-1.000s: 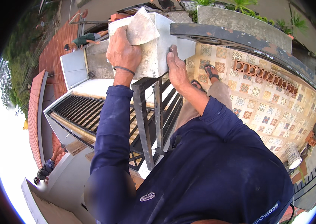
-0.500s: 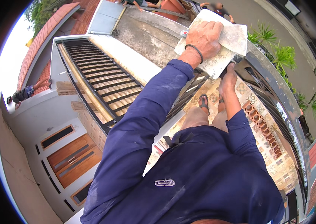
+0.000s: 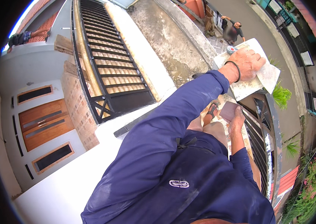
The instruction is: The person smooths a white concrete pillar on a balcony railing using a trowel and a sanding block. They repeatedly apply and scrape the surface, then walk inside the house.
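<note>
My left hand [image 3: 247, 63], with a black band at the wrist, reaches out at the upper right, closed around what looks like a trowel handle. The rounded handle end [image 3: 232, 49], grey-blue with red and white, pokes out beside the knuckles. Under this hand lies a broad white-smeared flat plate [image 3: 242, 89], and a smaller pale flat piece [image 3: 270, 77] shows past the fingers. Lower down, my right hand [image 3: 237, 121] pinches a flat brown rectangular piece, perhaps sandpaper [image 3: 228, 111], thumb on its edge. It is apart from the plate.
Black metal railing [image 3: 120, 71] runs at the left, with a white wall top [image 3: 135, 41] beside it. At the right is a dark metal gate [image 3: 257, 142]. Below are wooden doors [image 3: 44, 123]. Another person [image 3: 233, 31] stands on the road; one more [image 3: 25, 37] is at upper left.
The view has swung, and both hands now appear farther right. My right hand has come away from the plate's edge, and the brown piece shows its flat face.
</note>
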`<state>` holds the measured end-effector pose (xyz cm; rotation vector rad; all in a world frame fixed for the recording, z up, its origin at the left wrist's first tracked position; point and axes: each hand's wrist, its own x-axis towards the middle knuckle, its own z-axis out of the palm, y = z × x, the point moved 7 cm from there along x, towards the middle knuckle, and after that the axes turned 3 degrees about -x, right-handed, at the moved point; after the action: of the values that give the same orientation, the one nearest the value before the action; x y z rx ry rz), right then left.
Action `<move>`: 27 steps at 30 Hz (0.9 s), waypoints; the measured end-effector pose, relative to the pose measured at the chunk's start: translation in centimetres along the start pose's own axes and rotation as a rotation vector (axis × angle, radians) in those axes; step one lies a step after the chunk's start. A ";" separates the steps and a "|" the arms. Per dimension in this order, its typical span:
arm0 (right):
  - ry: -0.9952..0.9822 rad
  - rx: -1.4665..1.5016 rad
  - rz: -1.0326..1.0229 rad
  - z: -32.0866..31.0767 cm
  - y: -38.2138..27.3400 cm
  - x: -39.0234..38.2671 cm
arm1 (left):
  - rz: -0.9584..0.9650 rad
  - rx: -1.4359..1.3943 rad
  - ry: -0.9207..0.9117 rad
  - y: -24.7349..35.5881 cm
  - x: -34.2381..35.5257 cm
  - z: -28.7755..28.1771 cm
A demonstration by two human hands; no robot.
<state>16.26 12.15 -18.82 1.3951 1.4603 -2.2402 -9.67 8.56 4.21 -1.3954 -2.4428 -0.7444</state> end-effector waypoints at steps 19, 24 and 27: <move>-0.137 -0.557 -0.329 3.0 -6.6 -11.1 | -0.014 -0.034 0.073 0.3 0.0 0.3; -0.089 -0.574 -0.269 2.7 -6.8 -12.5 | -0.036 -0.066 0.135 0.3 -0.1 0.2; -0.050 -0.585 -0.300 2.8 -7.0 -13.2 | -0.041 -0.083 0.128 0.3 -0.2 0.4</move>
<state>18.23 9.01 -4.14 0.9765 2.1849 -1.7287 -9.34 8.78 3.89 -1.2870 -2.3734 -0.9240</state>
